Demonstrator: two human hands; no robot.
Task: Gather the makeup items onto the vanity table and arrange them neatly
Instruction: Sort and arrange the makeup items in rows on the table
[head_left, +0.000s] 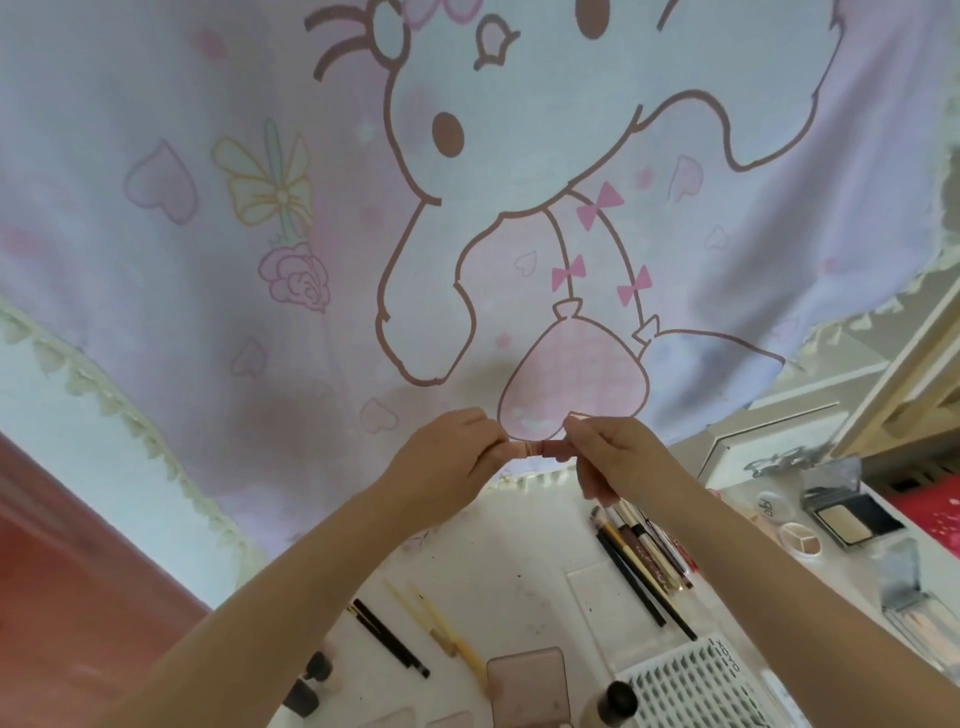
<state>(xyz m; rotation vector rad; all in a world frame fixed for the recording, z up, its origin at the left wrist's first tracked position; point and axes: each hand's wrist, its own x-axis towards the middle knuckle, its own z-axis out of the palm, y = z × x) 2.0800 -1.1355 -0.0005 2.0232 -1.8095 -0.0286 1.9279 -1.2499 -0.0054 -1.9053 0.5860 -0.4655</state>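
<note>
Pinching a small pink tube (535, 448) between your left hand (457, 462) and right hand (608, 457) above the vanity table (519, 582), you seem well along: pencils and brushes (644, 551) lie grouped, compacts (852, 519) near, this tube still unplaced.

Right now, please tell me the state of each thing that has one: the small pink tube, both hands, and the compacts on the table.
Small pink tube: held up, pinched at both ends.
Left hand: pinches the tube.
Right hand: pinches the tube.
Dark square powder compact: open, lid up.
Round white palette: uncovered.
Pink square compact: shut, lying flat.
</note>
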